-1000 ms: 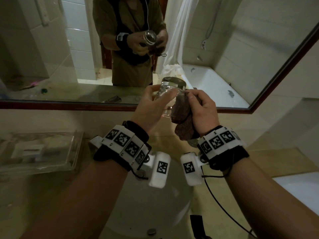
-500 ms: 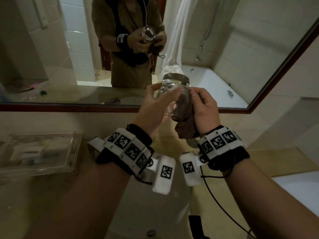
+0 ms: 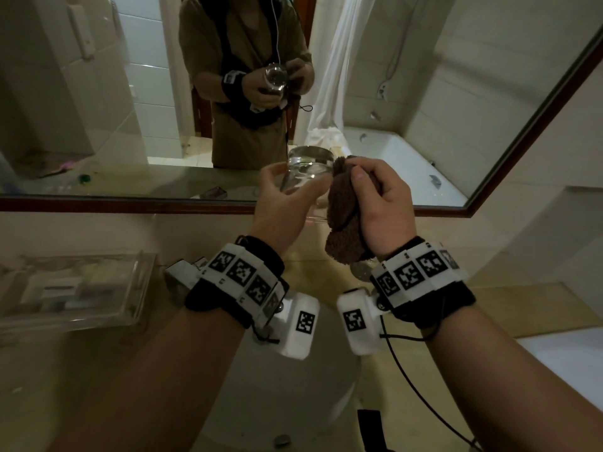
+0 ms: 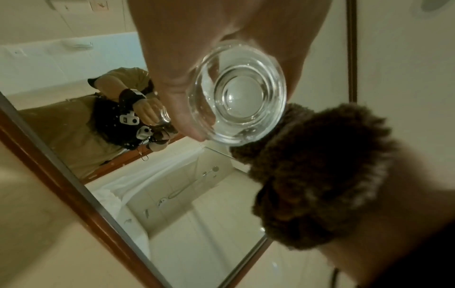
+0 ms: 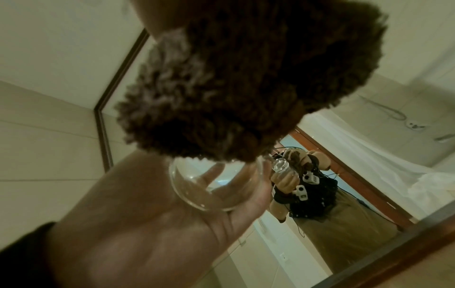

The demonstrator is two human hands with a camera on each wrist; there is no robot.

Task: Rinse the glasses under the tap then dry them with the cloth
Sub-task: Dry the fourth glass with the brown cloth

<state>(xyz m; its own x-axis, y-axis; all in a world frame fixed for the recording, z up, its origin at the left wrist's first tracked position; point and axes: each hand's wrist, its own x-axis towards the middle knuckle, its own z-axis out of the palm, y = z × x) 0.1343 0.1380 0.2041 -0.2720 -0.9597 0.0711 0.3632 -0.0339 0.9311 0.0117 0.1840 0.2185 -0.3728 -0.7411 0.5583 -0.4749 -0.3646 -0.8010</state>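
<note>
the left hand (image 3: pixel 287 203) curls its fingers and thumb round a clear glass (image 3: pixel 306 177) at the centre of the head view, held up in front of the mirror (image 3: pixel 424 93) with its thick base tipped upward. the right hand (image 3: pixel 381 203) sits just right of it, thumb and fingers bunched tight on a brown cloth (image 3: pixel 342 210) — the cloth's upper end touches the glass near the base, the rest hangs down past the wrist. in the left wrist view the glass (image 4: pixel 237 93) shows water drops, cloth (image 4: pixel 312 171) against its lower right edge. a white basin (image 3: pixel 287 396) lies at lower centre, a clear tray (image 3: pixel 75 288) at left.
</note>
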